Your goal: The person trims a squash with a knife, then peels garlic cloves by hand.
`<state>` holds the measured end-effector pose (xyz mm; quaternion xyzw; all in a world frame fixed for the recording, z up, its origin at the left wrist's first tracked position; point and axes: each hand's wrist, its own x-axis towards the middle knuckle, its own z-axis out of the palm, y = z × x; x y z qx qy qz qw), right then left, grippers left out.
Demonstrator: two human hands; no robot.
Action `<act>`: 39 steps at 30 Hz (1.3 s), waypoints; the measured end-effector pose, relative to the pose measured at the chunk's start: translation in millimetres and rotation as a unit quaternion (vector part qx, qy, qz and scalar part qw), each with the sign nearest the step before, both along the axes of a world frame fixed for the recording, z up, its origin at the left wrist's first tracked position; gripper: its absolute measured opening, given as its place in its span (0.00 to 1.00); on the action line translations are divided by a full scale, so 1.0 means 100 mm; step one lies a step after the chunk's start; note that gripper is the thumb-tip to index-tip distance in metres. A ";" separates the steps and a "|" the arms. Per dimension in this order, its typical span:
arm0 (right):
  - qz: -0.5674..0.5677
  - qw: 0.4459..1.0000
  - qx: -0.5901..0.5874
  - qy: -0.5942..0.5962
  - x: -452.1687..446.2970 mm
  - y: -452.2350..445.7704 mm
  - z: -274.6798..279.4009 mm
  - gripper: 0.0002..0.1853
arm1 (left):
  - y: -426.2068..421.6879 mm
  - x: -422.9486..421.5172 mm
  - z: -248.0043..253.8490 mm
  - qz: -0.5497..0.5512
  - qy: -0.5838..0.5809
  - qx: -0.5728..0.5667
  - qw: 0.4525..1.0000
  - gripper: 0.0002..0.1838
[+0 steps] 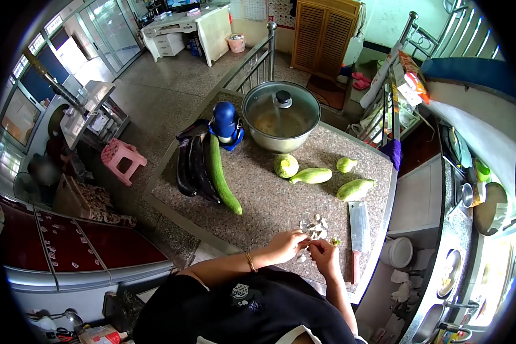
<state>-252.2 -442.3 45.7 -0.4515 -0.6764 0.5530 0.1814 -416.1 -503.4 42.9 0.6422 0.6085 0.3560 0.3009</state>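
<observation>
Both hands meet near the table's front edge, fingertips pinched around something too small to make out. My left hand [289, 245] comes from the left, with a bracelet on its wrist; my right hand [325, 255] touches its fingertips. Just beyond them lie white pieces, perhaps garlic [317, 227]. A cleaver [359, 229] with a red handle lies to the right. Farther back are a round green squash [285, 165], a long pale squash [311, 175], a small squash [346, 165] and another long squash [356, 189].
On the speckled table [258, 200], dark eggplants [196, 166] and a long green gourd [221, 175] lie at the left beside a blue bottle [226, 121]. A lidded steel pot [281, 117] stands at the back. A pink stool [122, 159] is on the floor.
</observation>
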 end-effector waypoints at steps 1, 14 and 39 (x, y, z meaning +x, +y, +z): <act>-0.001 1.000 0.000 0.000 0.00 0.00 -0.01 0.08 | 0.00 0.01 -0.02 0.004 -0.003 0.003 1.000 0.10; -0.035 0.997 0.062 -0.019 -0.09 -0.02 -0.05 0.08 | -0.03 0.06 0.01 0.042 -0.003 0.021 0.999 0.09; -0.010 0.988 -0.129 0.084 -0.01 0.08 -0.08 0.09 | 0.05 -0.06 -0.02 0.025 -0.046 0.022 0.998 0.10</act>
